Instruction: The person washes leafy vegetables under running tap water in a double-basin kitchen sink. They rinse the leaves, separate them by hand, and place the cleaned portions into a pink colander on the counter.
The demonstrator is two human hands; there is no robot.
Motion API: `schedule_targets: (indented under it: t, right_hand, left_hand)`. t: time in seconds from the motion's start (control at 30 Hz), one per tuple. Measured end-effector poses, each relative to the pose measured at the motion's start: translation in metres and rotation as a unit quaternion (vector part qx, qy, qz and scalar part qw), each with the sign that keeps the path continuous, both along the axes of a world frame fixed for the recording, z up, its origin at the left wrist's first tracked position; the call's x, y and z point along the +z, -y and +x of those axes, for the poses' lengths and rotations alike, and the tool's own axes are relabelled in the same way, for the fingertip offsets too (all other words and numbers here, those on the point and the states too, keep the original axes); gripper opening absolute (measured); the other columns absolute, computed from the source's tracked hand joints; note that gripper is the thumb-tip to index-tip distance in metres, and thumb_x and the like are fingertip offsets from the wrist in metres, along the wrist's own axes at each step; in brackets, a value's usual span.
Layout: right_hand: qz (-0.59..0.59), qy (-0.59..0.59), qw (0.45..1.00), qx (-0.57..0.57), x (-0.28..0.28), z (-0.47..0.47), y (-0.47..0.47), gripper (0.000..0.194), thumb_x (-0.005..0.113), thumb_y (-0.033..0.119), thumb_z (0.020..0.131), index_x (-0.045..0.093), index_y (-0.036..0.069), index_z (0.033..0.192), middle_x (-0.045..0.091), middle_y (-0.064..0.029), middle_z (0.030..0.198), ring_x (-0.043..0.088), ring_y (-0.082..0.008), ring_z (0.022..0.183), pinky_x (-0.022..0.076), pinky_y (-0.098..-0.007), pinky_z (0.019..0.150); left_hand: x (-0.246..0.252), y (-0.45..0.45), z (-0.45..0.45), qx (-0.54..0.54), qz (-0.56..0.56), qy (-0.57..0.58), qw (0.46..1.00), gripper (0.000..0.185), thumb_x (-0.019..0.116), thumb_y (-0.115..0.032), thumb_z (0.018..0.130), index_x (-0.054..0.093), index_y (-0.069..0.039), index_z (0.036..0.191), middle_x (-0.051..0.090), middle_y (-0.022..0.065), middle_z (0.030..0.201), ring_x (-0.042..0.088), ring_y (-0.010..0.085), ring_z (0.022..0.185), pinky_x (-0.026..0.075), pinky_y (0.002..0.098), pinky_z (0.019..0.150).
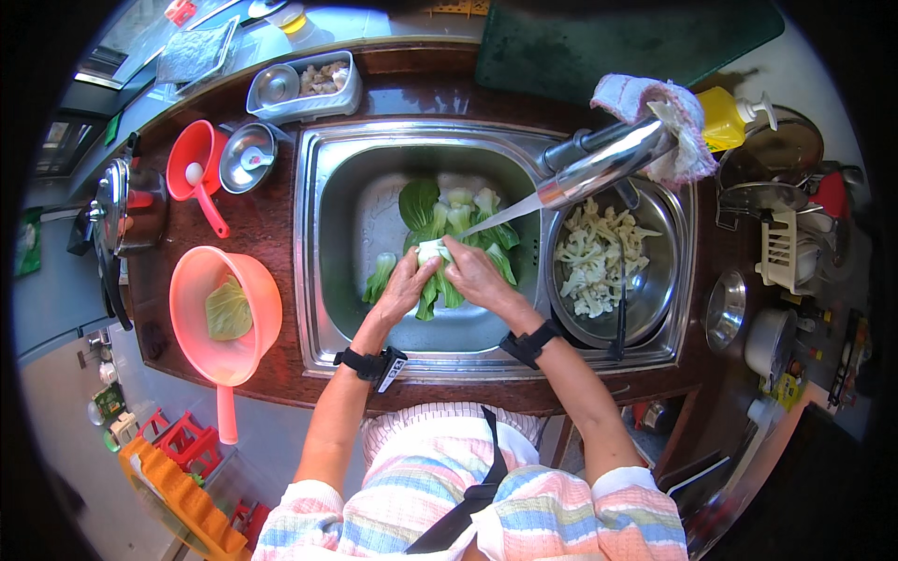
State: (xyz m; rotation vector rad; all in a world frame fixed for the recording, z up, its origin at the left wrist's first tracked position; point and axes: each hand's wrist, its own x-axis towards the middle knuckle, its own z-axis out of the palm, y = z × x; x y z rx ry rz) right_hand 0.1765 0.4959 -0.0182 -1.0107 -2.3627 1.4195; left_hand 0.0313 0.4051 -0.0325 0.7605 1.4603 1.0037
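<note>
Over the left basin of the steel sink (449, 339), my left hand (409, 280) and my right hand (477, 272) both grip one head of bok choy (431, 250), its pale base up and its green leaves hanging down. Water (501, 215) runs from the chrome faucet (596, 168) onto the pale stems just beyond my fingers. More heads of bok choy (459, 203) lie in the basin past my hands, and a small one (381, 272) lies to the left of them. A steel bowl (656, 294) of cauliflower florets (596, 259) sits in the right basin.
Left of the sink are a pink plastic dipper (184, 336) holding a leaf, a red dipper (181, 151) with an egg, and a small metal bowl (238, 184). Behind stand a plastic container (309, 110) and a green cutting board (617, 42). A cloth (677, 126) wraps the faucet beside a yellow soap bottle (722, 119).
</note>
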Motion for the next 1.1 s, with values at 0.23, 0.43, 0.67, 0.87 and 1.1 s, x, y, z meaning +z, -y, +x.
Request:
schedule_targets:
  t: [0.23,0.43,0.67,0.87,1.1]
  right_hand:
    - [0.042,0.063,0.997,0.006,0.005,-0.009,0.003,0.021,0.048,0.010,0.085,0.044,-0.003,0.101,0.059,-0.0309,0.076,0.059,-0.0460,0.076,0.0470,-0.0542,0.068]
    - [0.000,0.040,0.998,0.039,0.013,0.001,-0.010,0.024,0.046,0.012,0.086,0.043,-0.003,0.104,0.059,-0.0313,0.077,0.059,-0.0468,0.077,0.0455,-0.0541,0.069]
    - [-0.085,0.006,0.986,0.146,0.010,0.024,-0.040,0.031,0.041,0.007,0.087,0.045,-0.001,0.117,0.059,-0.0264,0.099,0.057,-0.0432,0.094,0.0447,-0.0460,0.080]
    - [-0.122,0.001,0.974,0.192,0.008,0.031,-0.053,0.028,0.041,0.005,0.086,0.052,0.001,0.111,0.062,-0.0238,0.097,0.058,-0.0402,0.095,0.0445,-0.0445,0.082]
    - [-0.034,0.031,0.999,0.026,0.003,0.046,-0.053,0.033,0.043,0.005,0.083,0.049,0.001,0.115,0.061,-0.0266,0.097,0.057,-0.0439,0.093,0.0435,-0.0479,0.083]
  left_hand:
    - [0.010,-0.003,-0.003,-0.008,-0.012,-0.021,1.000,0.033,0.046,-0.029,0.097,0.052,0.000,0.112,0.058,0.0040,0.096,0.050,0.0113,0.088,0.042,0.0283,0.079]
    - [0.030,-0.009,-0.011,-0.088,0.013,-0.092,0.992,0.035,0.042,-0.032,0.098,0.054,0.001,0.104,0.059,0.0103,0.085,0.052,0.0178,0.080,0.043,0.0324,0.075]
    - [0.041,-0.014,-0.021,-0.225,0.019,-0.107,0.968,0.042,0.037,-0.036,0.099,0.053,0.000,0.084,0.052,0.0034,0.071,0.048,0.0144,0.068,0.041,0.0305,0.064]
    - [0.055,-0.010,-0.025,-0.256,-0.079,0.030,0.963,0.046,0.036,-0.043,0.098,0.054,-0.005,0.079,0.049,0.0006,0.069,0.045,0.0111,0.064,0.039,0.0263,0.061]
    - [0.019,-0.004,-0.031,-0.189,-0.060,-0.050,0.979,0.048,0.048,-0.046,0.093,0.054,0.000,0.102,0.056,0.0094,0.088,0.052,0.0199,0.080,0.043,0.0309,0.074]
